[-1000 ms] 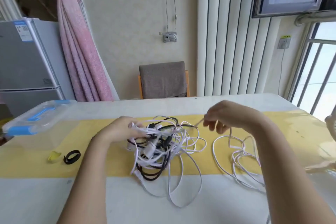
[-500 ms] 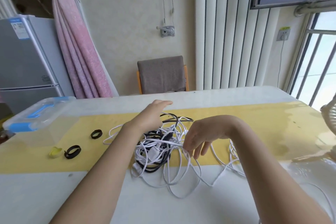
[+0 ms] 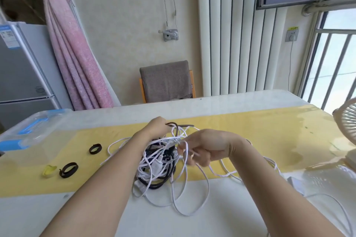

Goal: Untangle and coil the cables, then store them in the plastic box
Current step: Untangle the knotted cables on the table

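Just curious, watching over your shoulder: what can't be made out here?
Head view only.
Cable tangle: cable count unclear; strands overlap, left forearm covers part.
Left hand: fingers hidden behind its own back.
Plastic box: cut by left edge, contents blurred.
Fan: cut by right edge.

Tangled white and black cables (image 3: 158, 167) lie heaped; clear plastic box (image 3: 41, 126) far left.

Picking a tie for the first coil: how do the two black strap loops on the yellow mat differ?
The near loop looks wider than the far loop. The near loop lies right beside a yellow piece; the far loop lies alone, closer to the cable tangle. Both are black, closed into rings, and lie flat on the yellow mat.
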